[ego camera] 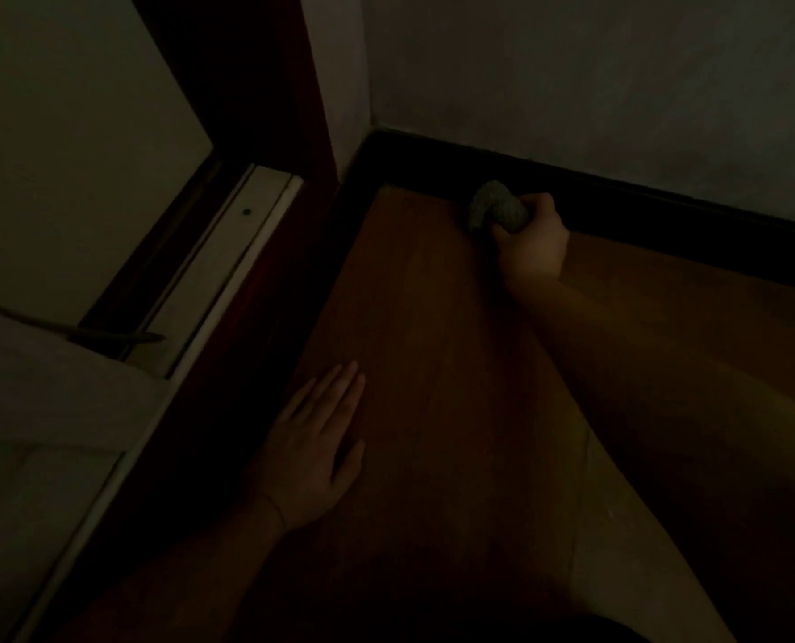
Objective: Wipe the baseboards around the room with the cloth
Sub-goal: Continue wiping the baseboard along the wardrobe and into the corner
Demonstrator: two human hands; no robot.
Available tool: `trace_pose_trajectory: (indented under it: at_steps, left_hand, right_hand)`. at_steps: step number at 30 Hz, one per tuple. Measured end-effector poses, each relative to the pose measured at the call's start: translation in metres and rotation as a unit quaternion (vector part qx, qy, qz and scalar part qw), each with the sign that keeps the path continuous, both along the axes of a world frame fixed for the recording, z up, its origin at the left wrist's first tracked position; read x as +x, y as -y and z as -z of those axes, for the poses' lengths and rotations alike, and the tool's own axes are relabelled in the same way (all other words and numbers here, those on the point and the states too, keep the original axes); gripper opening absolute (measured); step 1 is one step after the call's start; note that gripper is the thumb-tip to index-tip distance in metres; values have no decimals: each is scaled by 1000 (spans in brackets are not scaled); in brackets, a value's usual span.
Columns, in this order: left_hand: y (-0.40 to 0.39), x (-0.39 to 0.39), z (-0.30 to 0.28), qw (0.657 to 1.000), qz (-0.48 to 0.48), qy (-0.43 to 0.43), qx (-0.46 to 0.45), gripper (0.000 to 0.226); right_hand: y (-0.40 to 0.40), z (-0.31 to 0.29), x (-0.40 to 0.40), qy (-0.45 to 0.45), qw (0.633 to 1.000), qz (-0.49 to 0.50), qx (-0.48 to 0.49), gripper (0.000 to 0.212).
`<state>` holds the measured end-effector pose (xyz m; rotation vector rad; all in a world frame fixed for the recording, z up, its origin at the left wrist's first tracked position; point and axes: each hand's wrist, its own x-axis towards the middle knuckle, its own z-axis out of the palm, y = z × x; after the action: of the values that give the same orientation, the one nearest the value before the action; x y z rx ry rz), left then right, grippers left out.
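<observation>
In dim light the right hand grips a bunched grey cloth, fingers curled round it, pressing it against the dark baseboard close to the room corner. The left hand lies flat on the wooden floor, fingers straight and holding nothing, beside a dark door frame, well apart from the other

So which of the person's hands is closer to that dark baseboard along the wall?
The right hand: it grips the cloth right against the baseboard. The left hand lies flat on the wooden floor, well back from it.
</observation>
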<state>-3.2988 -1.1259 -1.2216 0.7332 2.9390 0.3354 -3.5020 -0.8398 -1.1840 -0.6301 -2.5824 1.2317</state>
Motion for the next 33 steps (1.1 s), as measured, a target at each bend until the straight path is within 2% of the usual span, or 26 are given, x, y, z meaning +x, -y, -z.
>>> trace_pose_trajectory:
  at_steps: [5,9,13,17,20,21,24,27,33]
  left_hand:
    - [0,0,0,1000,-2,15,-13,67]
    - [2,-2,1,1000,-2,17,-25,66]
    - [3,0,-1,998,-1,39,-40,72]
    - [-5,-2,-13,995,-18,59,-75,83]
    - [-20,-9,-30,981,2,104,-165,79]
    - [-29,-15,-35,982,18,94,-162,77]
    - [-72,-44,-43,989,43,32,-135,73]
    - [-97,-53,-31,994,4,30,-109,69]
    - [-94,-67,-13,992,66,36,-101,74]
  right_hand:
    - [-50,-2,24,13,998,51,19,40]
    - [-78,-13,45,43,993,114,-7,43]
    - [-89,-30,94,44,998,51,1,43]
    - [-94,-54,153,21,998,27,-53,41]
    - [-87,-68,182,13,997,15,-69,41]
    - [-84,-71,188,12,997,17,-78,41]
    - [-80,-79,186,-1,995,19,-102,42]
    - [-74,-76,174,-9,993,17,-119,42]
    - [-54,-53,123,-21,990,5,-136,40]
